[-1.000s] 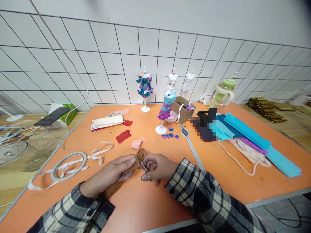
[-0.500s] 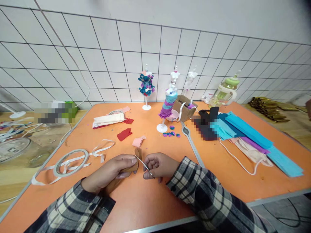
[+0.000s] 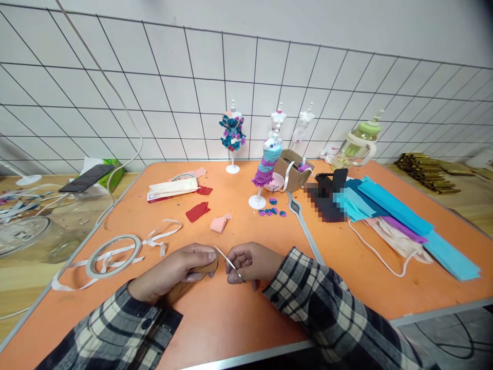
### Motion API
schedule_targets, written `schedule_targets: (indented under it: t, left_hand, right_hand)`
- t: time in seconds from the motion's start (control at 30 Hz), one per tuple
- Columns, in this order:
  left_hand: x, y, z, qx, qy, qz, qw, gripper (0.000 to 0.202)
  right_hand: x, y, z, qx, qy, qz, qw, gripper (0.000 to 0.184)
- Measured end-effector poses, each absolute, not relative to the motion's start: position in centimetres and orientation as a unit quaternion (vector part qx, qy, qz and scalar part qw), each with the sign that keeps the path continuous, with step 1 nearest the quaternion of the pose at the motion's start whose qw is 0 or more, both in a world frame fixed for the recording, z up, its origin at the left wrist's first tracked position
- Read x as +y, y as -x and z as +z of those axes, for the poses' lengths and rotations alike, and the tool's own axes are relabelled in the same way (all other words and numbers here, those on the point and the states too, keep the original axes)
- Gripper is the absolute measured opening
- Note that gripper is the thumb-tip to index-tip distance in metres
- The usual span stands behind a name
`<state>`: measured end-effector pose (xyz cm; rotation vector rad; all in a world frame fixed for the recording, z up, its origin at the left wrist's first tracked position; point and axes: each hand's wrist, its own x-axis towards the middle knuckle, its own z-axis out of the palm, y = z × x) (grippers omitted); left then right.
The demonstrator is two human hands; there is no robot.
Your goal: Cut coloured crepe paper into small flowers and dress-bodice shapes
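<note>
My left hand (image 3: 188, 264) is closed around a folded brown crepe-paper strip (image 3: 208, 267), pinched between thumb and fingers, its short end showing beyond the thumb. Curled round a slim pair of metal scissors (image 3: 228, 261), my right hand (image 3: 250, 264) keeps the blades pointing up and left, close to the end of the strip. The finger loops are mostly hidden in the hand. Beyond both hands lie a folded pink paper piece (image 3: 221, 223) and a red paper piece (image 3: 197, 211).
Several mini dress forms stand behind, one wrapped in blue and purple paper (image 3: 266, 167). A tape roll (image 3: 92, 257) with white ribbon lies left. Right are a cardboard box (image 3: 296, 177), coloured paper strips (image 3: 396, 205) and a green-lidded bottle (image 3: 356, 146). A phone (image 3: 87, 179) lies far left.
The brown strip's end that stuck up past the scissor blades no longer shows there; only the shorter part in my left hand is visible. Both hands stay nearly in place.
</note>
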<state>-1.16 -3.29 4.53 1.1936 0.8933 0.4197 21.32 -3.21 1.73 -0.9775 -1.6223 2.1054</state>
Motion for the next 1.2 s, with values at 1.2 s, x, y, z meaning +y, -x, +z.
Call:
schedule_targets:
  t: [1.2]
  left_hand:
    - [-4.2,-1.1,2.4,0.296,-0.348,0.414,0.787,0.021]
  right_hand:
    - [-3.0,-24.2,1.6,-0.638,0.595,0.46,0.162,0.02]
